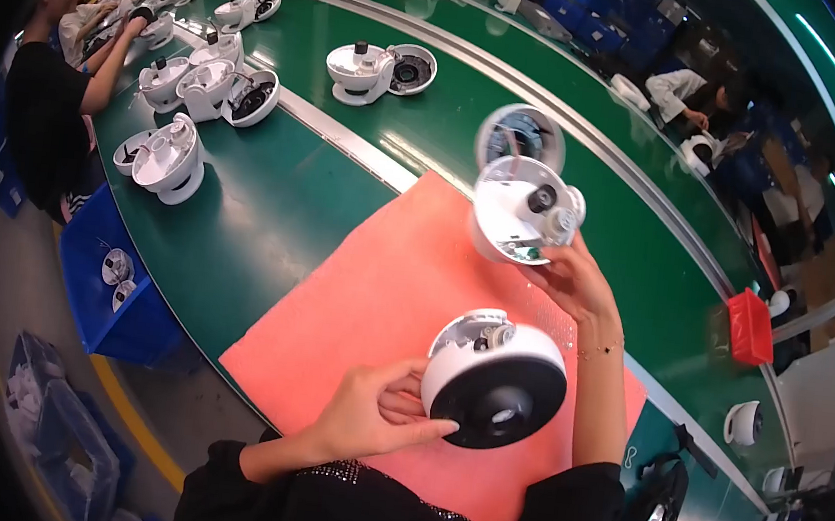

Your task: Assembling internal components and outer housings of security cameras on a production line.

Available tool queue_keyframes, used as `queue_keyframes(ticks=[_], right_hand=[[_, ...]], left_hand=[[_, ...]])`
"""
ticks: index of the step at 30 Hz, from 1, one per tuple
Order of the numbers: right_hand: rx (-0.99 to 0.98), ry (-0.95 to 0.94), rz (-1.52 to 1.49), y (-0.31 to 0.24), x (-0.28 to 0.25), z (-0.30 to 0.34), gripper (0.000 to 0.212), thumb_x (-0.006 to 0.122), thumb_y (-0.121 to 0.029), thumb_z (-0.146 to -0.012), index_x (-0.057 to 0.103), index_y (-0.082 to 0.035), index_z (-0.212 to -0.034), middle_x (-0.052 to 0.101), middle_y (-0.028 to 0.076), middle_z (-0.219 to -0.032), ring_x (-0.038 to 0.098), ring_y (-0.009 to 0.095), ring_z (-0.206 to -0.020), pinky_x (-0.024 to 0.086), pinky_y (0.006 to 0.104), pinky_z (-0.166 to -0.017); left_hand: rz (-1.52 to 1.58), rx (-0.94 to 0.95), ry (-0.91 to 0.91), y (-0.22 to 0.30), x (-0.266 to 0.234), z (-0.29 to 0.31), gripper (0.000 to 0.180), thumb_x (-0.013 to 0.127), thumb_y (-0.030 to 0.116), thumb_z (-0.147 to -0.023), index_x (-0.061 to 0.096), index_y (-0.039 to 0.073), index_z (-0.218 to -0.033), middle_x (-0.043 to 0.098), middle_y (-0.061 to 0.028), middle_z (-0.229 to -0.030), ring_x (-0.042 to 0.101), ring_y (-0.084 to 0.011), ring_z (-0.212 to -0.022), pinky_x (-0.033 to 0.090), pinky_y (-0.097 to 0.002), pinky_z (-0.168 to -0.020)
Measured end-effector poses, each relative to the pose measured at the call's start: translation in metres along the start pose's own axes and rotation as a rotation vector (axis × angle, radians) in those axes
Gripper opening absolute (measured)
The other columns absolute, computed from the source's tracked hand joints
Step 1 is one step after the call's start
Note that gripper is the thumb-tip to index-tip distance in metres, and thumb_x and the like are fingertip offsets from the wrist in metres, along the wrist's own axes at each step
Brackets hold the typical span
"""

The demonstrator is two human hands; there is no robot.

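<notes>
L hand [373, 409] at 6 o'clock: fingers clamped on the black-faced unit [499, 401] at 5 o'clock, thumb on the front edge, other fingers round the white side. R hand [584, 282] at 3 o'clock: thumb & fingers pinching the near edge of an open shell [502, 213] at 2 o'clock, innards exposed. Its round other half [495, 132] hangs off at 1 o'clock, apparently joined by thin wire [516, 149], no hand on it. Both units are over/by the pink mat [333, 298]; exact height hard to tell.

Main risk, IMO: loose half swings or drops & yanks the wire, poss. pulling a connector. Cause: only the shell's edge is gripped, w/ one hand. Same edge grip could let the shell tip/slip. Units are near each other, so a careless move might knock exposed parts. Thumb on the glossy black front could smudge or scuff it.

Writing: no brand or lettering legible on either unit. Pale patches on the blue bins [600, 35] at 1 o'clock may be labels; too small to read.
</notes>
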State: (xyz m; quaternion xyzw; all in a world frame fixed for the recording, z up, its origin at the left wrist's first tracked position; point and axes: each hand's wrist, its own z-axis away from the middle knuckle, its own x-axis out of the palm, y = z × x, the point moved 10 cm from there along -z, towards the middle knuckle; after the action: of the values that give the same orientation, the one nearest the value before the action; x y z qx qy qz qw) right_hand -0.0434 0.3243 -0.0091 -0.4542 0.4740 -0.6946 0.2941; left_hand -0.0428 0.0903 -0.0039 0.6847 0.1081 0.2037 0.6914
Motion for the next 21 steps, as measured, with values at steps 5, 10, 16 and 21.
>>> queue_keyframes(ticks=[5, 10, 16, 21], right_hand=[[0.225, -0.142, -0.075, 0.037, 0.04, -0.003, 0.06, 0.051, -0.007, -0.082, 0.026, -0.014, -0.136, 0.048, 0.013, -0.119, 0.059, 0.023, -0.092, 0.052, 0.0355, -0.082], [0.184, -0.247, 0.059, 0.072, 0.039, -0.003, 0.066, 0.058, -0.019, -0.085, 0.023, -0.01, -0.14, 0.035, 0.015, -0.136, 0.044, 0.019, -0.119, 0.041, 0.0294, -0.094], [-0.058, -0.033, 0.665, 0.026, 0.027, 0.023, 0.058, 0.053, -0.027, -0.088, 0.029, -0.005, -0.137, 0.045, 0.012, -0.126, 0.047, 0.019, -0.115, 0.04, 0.0326, -0.095], [-0.162, 0.037, 0.023, -0.026, 0.042, 0.102, 0.08, 0.062, -0.034, -0.081, 0.017, -0.006, -0.141, 0.044, 0.016, -0.125, 0.048, 0.022, -0.113, 0.045, 0.0342, -0.089]], left_hand=[[0.348, -0.176, -0.007, -0.013, 0.003, -0.005, 0.047, 0.067, 0.014, -0.079, 0.046, -0.001, -0.118, 0.064, -0.0084, -0.089, 0.061, -0.0094, -0.075, 0.051, -0.0208, -0.064], [0.711, -0.3, 0.02, -0.036, -0.009, -0.009, 0.038, 0.052, 0.031, -0.09, 0.05, 0.0, -0.113, 0.063, -0.0079, -0.092, 0.062, -0.008, -0.074, 0.05, -0.0163, -0.059], [0.854, -0.353, 0.049, -0.039, -0.005, -0.01, 0.034, 0.048, 0.031, -0.092, 0.053, 0.0, -0.106, 0.063, -0.0103, -0.094, 0.063, -0.0108, -0.076, 0.051, -0.0148, -0.059], [0.385, -0.119, 0.07, -0.001, -0.005, -0.013, 0.035, 0.058, 0.012, -0.086, 0.045, -0.002, -0.115, 0.061, -0.0123, -0.099, 0.062, -0.0136, -0.082, 0.053, -0.0206, -0.067]])
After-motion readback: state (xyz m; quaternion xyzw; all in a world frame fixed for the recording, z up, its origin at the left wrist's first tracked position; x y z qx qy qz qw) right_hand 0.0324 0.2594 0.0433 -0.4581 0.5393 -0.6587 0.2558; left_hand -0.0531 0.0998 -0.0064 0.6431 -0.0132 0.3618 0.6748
